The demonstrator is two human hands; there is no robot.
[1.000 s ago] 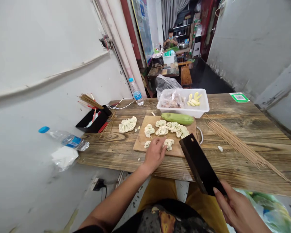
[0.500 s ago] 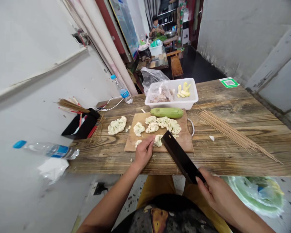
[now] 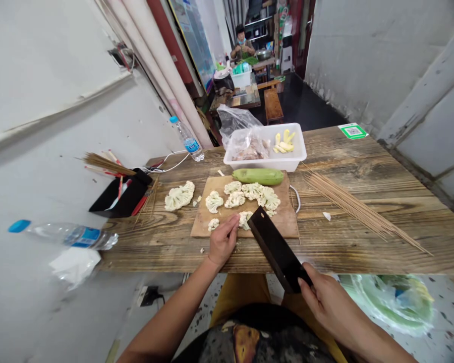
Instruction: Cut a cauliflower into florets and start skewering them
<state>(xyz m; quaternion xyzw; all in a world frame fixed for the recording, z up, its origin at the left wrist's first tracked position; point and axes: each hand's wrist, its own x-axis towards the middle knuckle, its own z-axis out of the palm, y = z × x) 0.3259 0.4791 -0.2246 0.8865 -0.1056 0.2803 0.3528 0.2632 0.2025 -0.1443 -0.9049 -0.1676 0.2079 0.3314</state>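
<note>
Left hand (image 3: pixel 222 243): fingers bunched at the floret (image 3: pixel 244 221), near the front of the board (image 3: pixel 285 214) — whether they pinch it, I cannot tell.
Right hand (image 3: pixel 320 296): wrapped round the handle of the cleaver (image 3: pixel 275 254).
Cleaver: front end beside the floret (contact unclear); if the floret rolled mid-cut, the edge could slip toward the fingertips.
Board: a sweeping wrist might knock pieces off its front.
Tub (image 3: pixel 267 165): clear bag (image 3: pixel 251 149) with pinkish contents, left of yellow pieces (image 3: pixel 285 143).
Box (image 3: pixel 113 200): white and red items inside.

wooden table (image 3: pixel 336 159), on it cutting board (image 3: pixel 283 217), cauliflower slice (image 3: pixel 179 195), tub (image 3: pixel 265 164), skewers (image 3: pixel 348 205)
</note>
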